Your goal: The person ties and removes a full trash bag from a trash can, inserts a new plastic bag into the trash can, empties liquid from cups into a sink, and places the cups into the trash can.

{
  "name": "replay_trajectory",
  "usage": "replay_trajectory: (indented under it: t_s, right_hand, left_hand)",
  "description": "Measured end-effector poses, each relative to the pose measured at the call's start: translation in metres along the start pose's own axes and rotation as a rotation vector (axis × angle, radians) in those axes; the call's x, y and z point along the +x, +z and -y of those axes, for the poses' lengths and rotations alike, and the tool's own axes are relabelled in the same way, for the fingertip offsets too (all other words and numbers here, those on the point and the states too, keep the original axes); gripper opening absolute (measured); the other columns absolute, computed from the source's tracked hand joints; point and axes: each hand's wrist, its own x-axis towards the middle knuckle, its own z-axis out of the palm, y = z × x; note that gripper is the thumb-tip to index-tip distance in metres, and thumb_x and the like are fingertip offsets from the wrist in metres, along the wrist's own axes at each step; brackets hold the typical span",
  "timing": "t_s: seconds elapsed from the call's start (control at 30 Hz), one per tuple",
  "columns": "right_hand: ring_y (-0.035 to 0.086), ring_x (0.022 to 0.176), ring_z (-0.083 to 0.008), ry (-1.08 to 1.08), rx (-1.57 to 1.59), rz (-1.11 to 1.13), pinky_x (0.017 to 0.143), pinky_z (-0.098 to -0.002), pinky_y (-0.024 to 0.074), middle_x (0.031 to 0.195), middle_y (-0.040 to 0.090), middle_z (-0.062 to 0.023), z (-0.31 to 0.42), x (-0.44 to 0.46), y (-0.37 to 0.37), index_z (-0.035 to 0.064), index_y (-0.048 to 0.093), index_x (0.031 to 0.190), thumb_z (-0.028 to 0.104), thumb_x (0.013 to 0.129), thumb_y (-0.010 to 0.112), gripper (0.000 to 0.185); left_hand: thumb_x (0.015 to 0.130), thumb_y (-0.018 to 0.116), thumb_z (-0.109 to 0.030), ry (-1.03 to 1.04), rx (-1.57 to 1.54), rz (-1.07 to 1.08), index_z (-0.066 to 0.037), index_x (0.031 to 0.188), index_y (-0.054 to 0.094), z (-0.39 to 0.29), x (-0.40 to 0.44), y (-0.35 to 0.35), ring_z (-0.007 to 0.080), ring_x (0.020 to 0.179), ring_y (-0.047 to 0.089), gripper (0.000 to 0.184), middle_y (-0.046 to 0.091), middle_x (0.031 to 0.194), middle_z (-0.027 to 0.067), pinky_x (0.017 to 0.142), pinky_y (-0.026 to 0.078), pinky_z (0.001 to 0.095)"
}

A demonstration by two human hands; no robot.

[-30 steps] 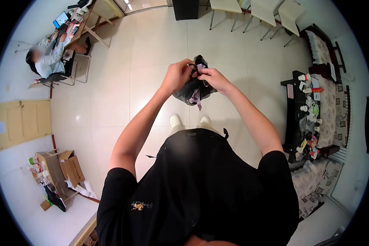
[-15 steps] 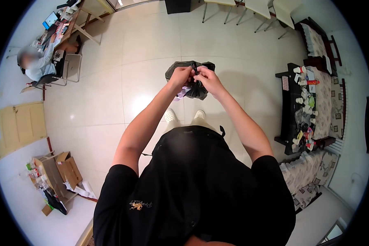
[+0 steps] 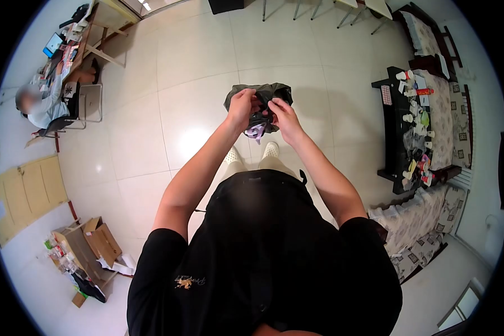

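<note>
A dark plastic bag [image 3: 274, 91] hangs in front of me above the floor, with something light purple [image 3: 255, 132] showing at its near side. My left hand [image 3: 242, 107] is closed on the left part of the gathered bag. On the right part, my right hand [image 3: 283, 115] pinches the dark plastic between thumb and fingers. The two hands are a little apart, with dark plastic between them. Below the bag, two white shoes [image 3: 270, 149] stand on the tiles.
A person [image 3: 47, 109] sits at a desk at the upper left. On the right, a black table [image 3: 393, 134] carries cups and other items beside a covered sofa [image 3: 439, 129]. Chairs [image 3: 378, 8] stand at the top, and a cardboard box [image 3: 103, 241] at the lower left.
The bag has turned, and its purple part now faces me. The hands, close together half a second ago, have moved slightly apart. The room has shifted in view.
</note>
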Motion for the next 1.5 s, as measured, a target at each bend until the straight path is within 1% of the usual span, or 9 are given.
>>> replay_trajectory:
  t_s: [0.3,0.6,0.8,0.9,1.1,1.23,1.27,1.37,1.5]
  right_hand:
    - [0.053,0.074,-0.0050,0.054,0.060,-0.018,0.071,-0.0238,0.0450,0.091,0.063,0.0067,-0.009,0.003,-0.018,0.0153,0.067,0.106,0.032,0.099,0.065,0.018]
    - [0.057,0.080,-0.0067,0.066,0.018,0.033,0.073,-0.0247,0.0449,0.090,0.063,0.0054,-0.009,0.009,-0.019,0.0133,0.067,0.105,0.029,0.098,0.066,0.018]
    - [0.057,0.078,-0.0081,0.187,0.191,0.072,0.073,-0.0274,0.0438,0.088,0.063,0.0057,-0.005,0.018,-0.015,0.0172,0.066,0.102,0.027,0.096,0.068,0.012]
    - [0.058,0.080,-0.0092,0.171,0.328,0.057,0.076,-0.0290,0.0442,0.092,0.064,0.0050,-0.004,0.018,-0.009,0.0187,0.064,0.106,0.023,0.096,0.067,0.012]
    - [0.060,0.084,-0.0101,0.142,0.322,0.086,0.078,-0.0300,0.0452,0.099,0.066,0.0037,0.006,0.020,-0.006,0.0174,0.061,0.113,0.017,0.096,0.064,0.017]
    - [0.061,0.087,-0.0106,0.059,0.279,0.073,0.080,-0.0297,0.0458,0.101,0.067,0.0025,0.014,0.024,-0.018,0.0150,0.062,0.115,0.016,0.096,0.065,0.019]
    - [0.061,0.088,-0.0107,0.030,0.262,0.064,0.080,-0.0295,0.0460,0.101,0.067,0.0021,0.016,0.024,-0.020,0.0142,0.062,0.116,0.016,0.096,0.065,0.020]
    - [0.061,0.092,-0.0112,-0.087,0.112,-0.036,0.081,-0.0291,0.0470,0.101,0.066,0.0004,0.019,0.027,-0.022,0.0122,0.062,0.120,0.016,0.096,0.065,0.025]
    - [0.062,0.099,-0.0134,-0.142,0.071,0.054,0.085,-0.0272,0.0478,0.109,0.065,-0.0046,0.028,0.020,-0.025,0.0031,0.054,0.130,0.013,0.097,0.063,0.035]
  left_hand:
    - [0.107,0.038,-0.024,-0.009,0.155,0.034,-0.004,0.106,0.050,-0.005,-0.001,0.003,0.0284,0.085,0.071,0.023,0.068,0.097,0.0146,0.083,0.057,0.0415]
    - [0.108,0.039,-0.026,0.099,0.268,-0.079,-0.005,0.105,0.051,-0.002,0.013,0.007,0.0198,0.073,0.065,0.024,0.060,0.089,0.0076,0.068,0.058,0.0370]
    - [0.107,0.042,-0.024,0.059,0.269,-0.047,-0.007,0.105,0.051,-0.008,0.012,0.007,0.0168,0.079,0.064,0.020,0.061,0.091,0.0048,0.071,0.058,0.0355]
    - [0.106,0.046,-0.021,0.083,0.237,0.032,-0.006,0.115,0.054,-0.007,0.005,0.004,0.0162,0.086,0.065,0.019,0.063,0.095,0.0054,0.074,0.056,0.0354]
    - [0.099,0.050,-0.009,0.388,0.837,0.194,0.000,0.137,0.053,0.023,0.030,-0.030,0.0213,0.103,0.067,0.039,0.069,0.110,0.0126,0.087,0.054,0.0337]
    - [0.091,0.057,-0.009,0.384,1.150,0.279,0.004,0.128,0.056,-0.003,-0.002,-0.009,0.0289,0.103,0.070,0.039,0.070,0.109,0.0185,0.092,0.053,0.0375]
    - [0.089,0.063,-0.012,0.463,1.157,0.283,0.002,0.116,0.064,0.001,0.002,-0.010,0.0331,0.097,0.070,0.030,0.071,0.103,0.0188,0.087,0.054,0.0400]
    - [0.088,0.070,-0.017,0.327,1.400,0.334,-0.002,0.104,0.071,-0.018,-0.005,0.003,0.0345,0.093,0.070,0.023,0.072,0.096,0.0184,0.082,0.054,0.0418]
    - [0.093,0.070,-0.021,0.515,1.144,0.352,-0.004,0.103,0.073,-0.008,0.000,0.000,0.0324,0.086,0.068,0.020,0.071,0.094,0.0182,0.080,0.054,0.0388]
